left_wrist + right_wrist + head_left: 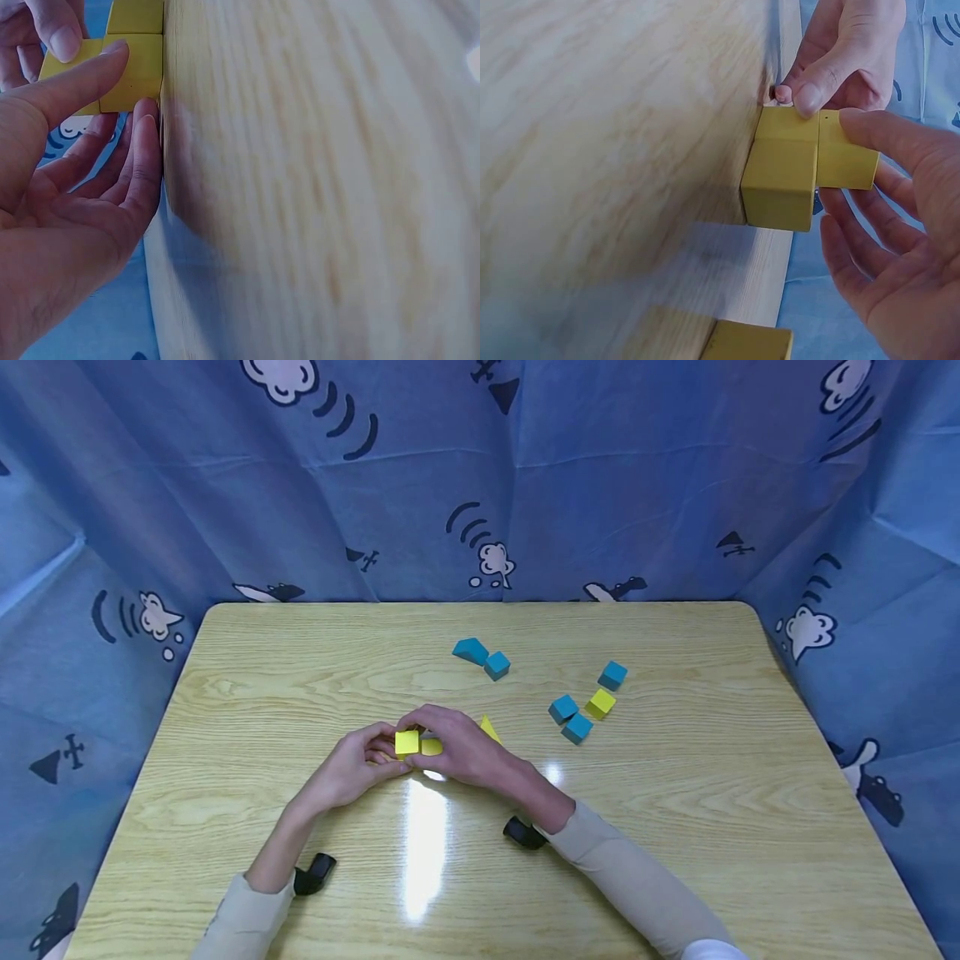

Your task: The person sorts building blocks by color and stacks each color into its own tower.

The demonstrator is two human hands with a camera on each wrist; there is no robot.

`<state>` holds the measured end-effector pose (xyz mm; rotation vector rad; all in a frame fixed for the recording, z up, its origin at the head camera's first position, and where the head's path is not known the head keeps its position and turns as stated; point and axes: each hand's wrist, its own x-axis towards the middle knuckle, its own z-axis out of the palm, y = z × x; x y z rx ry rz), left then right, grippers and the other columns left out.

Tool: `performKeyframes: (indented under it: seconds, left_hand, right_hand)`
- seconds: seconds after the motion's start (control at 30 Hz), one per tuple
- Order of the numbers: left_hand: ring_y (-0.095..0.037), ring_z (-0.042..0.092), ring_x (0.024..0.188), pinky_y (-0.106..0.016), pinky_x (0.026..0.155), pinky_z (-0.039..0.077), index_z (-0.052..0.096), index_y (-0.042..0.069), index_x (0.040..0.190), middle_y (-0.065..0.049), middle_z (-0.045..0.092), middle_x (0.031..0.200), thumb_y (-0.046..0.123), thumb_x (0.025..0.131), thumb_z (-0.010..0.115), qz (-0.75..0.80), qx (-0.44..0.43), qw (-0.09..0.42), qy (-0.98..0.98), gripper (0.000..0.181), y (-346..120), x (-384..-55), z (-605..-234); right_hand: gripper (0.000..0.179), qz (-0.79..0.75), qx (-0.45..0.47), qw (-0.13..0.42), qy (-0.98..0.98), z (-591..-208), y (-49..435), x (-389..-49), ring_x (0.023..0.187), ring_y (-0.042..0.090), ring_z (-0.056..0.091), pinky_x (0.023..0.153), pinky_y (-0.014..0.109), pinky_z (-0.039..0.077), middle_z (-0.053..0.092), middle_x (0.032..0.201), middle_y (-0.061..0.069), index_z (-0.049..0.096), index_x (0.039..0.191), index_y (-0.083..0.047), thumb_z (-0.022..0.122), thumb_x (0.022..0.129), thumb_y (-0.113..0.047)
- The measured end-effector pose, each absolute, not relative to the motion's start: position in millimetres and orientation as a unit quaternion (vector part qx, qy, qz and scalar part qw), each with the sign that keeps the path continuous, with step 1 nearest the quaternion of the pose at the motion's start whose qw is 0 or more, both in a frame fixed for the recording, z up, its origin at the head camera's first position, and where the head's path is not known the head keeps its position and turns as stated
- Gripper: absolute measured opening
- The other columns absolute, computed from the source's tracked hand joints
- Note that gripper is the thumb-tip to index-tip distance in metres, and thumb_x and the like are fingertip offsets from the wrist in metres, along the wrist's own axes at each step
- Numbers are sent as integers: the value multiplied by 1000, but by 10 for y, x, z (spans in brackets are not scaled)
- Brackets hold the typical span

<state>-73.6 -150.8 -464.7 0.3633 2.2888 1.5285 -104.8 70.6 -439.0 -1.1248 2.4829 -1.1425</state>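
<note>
Two yellow cubes stand side by side on the table: a lower cube [139, 79] and a neighbouring cube [778, 184]. On top of the lower one sits an upper yellow cube [407, 742]. My left hand [352, 768] pinches the lower cube, its thumb across the near face. From the other side, my right hand [465, 747] holds the upper cube between thumb and fingers. Partly hidden behind the right hand is a yellow triangular block [489, 728]. Another yellow block [748, 342] shows at the bottom of the right wrist view.
Farther back lie a blue triangular block [470, 650] and a blue cube [497, 665]. To the right, several blue cubes [577, 728] surround a yellow cube [600, 703]. A patterned blue curtain [420, 485] borders the wooden table [300, 652].
</note>
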Motion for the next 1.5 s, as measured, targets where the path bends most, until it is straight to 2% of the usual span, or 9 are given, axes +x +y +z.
performKeyframes:
  seconds: [0.4,0.63,0.8,0.93,1.23,1.5]
  left_hand:
    - [-20,65,93,-26,79,55,63,1,124,-11,67,110,9,93,78,534,132,181,815,36,-1512,-740,-4660]
    - [-21,65,92,-26,78,55,62,-1,124,-12,66,108,9,93,78,534,131,179,816,36,-1519,-737,-4656]
    - [-22,65,92,-26,78,54,61,-2,124,-12,66,107,9,92,78,535,124,182,815,38,-1521,-732,-4654]
    - [-22,65,90,-26,79,55,61,-4,126,-14,67,108,8,92,79,539,126,182,813,40,-1513,-733,-4665]
    - [-23,65,90,-26,78,55,60,-4,126,-14,66,108,8,91,79,539,124,181,813,41,-1509,-720,-4654]
    - [-22,65,91,-26,78,55,60,-5,127,-13,66,107,8,91,79,534,120,179,817,43,-1504,-719,-4658]
  right_hand:
    - [41,-384,-380,99,836,-4393,727,-1051,110,15,62,96,30,51,67,123,3,65,128,-8,81,91,-17]
    - [47,-378,-363,99,846,-4364,800,-1048,116,18,61,97,33,51,65,127,3,63,131,-10,82,91,-26]
    - [46,-382,-361,96,845,-4316,889,-1057,117,20,61,100,36,50,65,128,8,62,132,-8,80,92,-22]
    - [43,-393,-365,79,841,-4306,976,-1069,116,24,61,99,40,51,65,127,12,62,131,-5,78,94,-19]
    - [35,-414,-360,27,835,-4299,1179,-1088,111,21,61,95,47,54,67,121,12,65,125,-5,77,94,-16]
    - [33,-408,-348,-3,844,-4273,1358,-1090,107,23,62,92,47,55,67,119,10,66,124,-6,77,94,-13]
